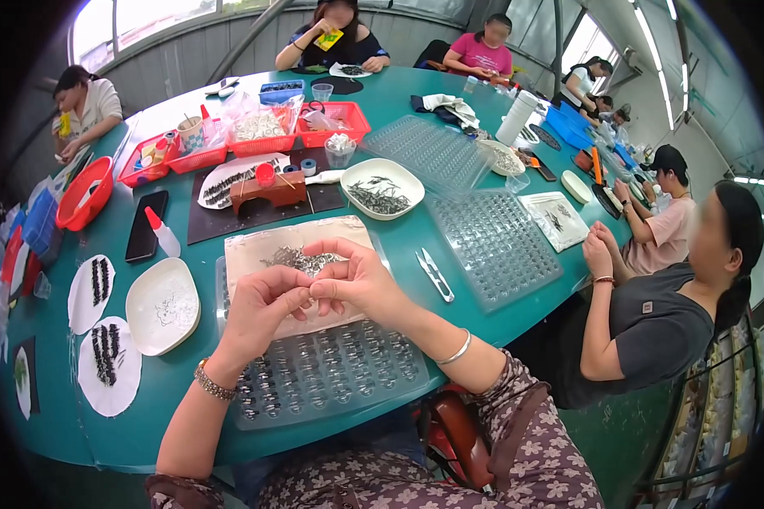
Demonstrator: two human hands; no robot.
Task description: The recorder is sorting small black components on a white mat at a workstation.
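Note:
My left hand [259, 310] and my right hand [361, 280] meet at the fingertips, thumbs and forefingers pinched together. Whatever lies between them is too small to make out. Just beyond my fingers a pile of small silvery metal pieces [290, 257] rests on a tan board [244, 253]. That board lies on a clear plastic tray [331, 403] with rows of round hollows, several holding dark shiny pieces. Right of my right hand lies a pair of thread snips [434, 276]. A square white dish [138, 316] with tiny white bits sits left of my left hand.
White ovals [126, 394] with black strips lie at left, near a phone [148, 227] and a glue bottle [163, 233]. Beyond stand a brown block [267, 193], a dish of dark pieces [412, 188] and red baskets [344, 114]. A co-worker [654, 314] sits close at right.

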